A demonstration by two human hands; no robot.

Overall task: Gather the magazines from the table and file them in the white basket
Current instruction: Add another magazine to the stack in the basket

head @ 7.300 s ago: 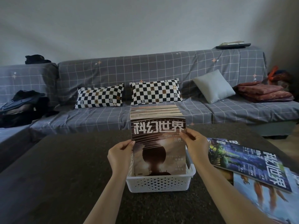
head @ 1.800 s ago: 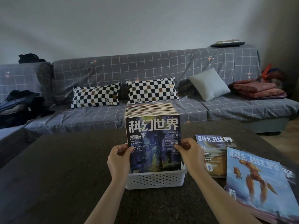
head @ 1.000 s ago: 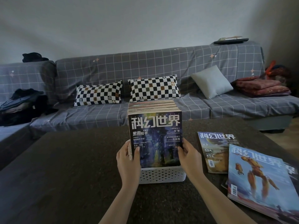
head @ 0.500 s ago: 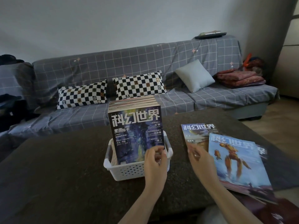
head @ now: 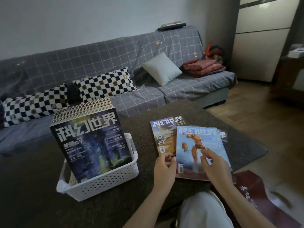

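Both hands on the tabletop (head: 148, 203) magazines: left hand (head: 164, 168) pinching the light-blue magazine's (head: 197, 145) left edge, right hand (head: 213, 165) loosely open on its cover, white basket (head: 105, 180) left, packed upright.

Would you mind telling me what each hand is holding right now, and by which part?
The left hand pinches the light-blue magazine at its lower left edge. The right hand rests open on its cover, gripping nothing.
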